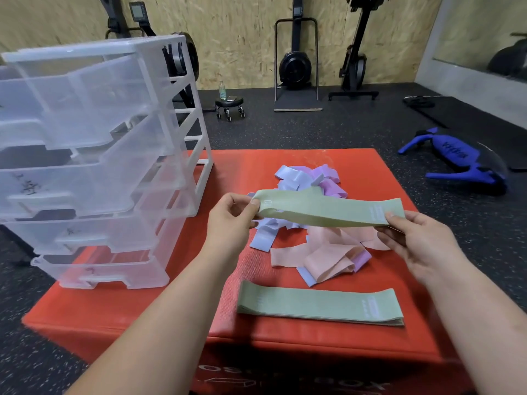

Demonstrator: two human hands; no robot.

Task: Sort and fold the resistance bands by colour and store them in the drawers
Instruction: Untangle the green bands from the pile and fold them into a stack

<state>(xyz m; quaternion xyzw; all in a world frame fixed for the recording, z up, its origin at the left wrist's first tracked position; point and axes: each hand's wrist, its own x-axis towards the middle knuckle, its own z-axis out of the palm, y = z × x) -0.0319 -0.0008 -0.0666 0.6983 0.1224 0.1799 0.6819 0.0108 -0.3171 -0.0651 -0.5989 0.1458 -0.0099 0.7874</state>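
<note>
- The see-through plastic drawer unit (94,155) stands on the far left part of the worktop. Its drawers are stacked one above another and pulled out toward the person, and some fronts carry dark handwritten marks that are too blurred to read.
- The red padded box serves as the worktop (199,303) and sits on a dark speckled gym floor.
- A loose pile of bands (319,249) lies in the middle of the worktop, to the right of the drawer unit. It is a tangle of pale blue, purple and pink ones that overlap each other.
- A flat stack of green bands (319,305) lies near the front edge of the worktop, just in front of the pile, with its edges lined up.
- 1 green band (322,209) is held stretched out flat in the air above the pile, and a white label shows near its right end.
- The left hand (228,223) pinches the left end of this band between thumb and fingers.
- The right hand (419,240) grips the right end, with the thumb on top beside the label.
- On the floor beyond the worktop lie a blue exercise device (456,161) to the right and a small wheeled stool (229,105) with a bottle (222,90) on it. A black exercise machine (295,67) stands against the chipboard wall.
</note>
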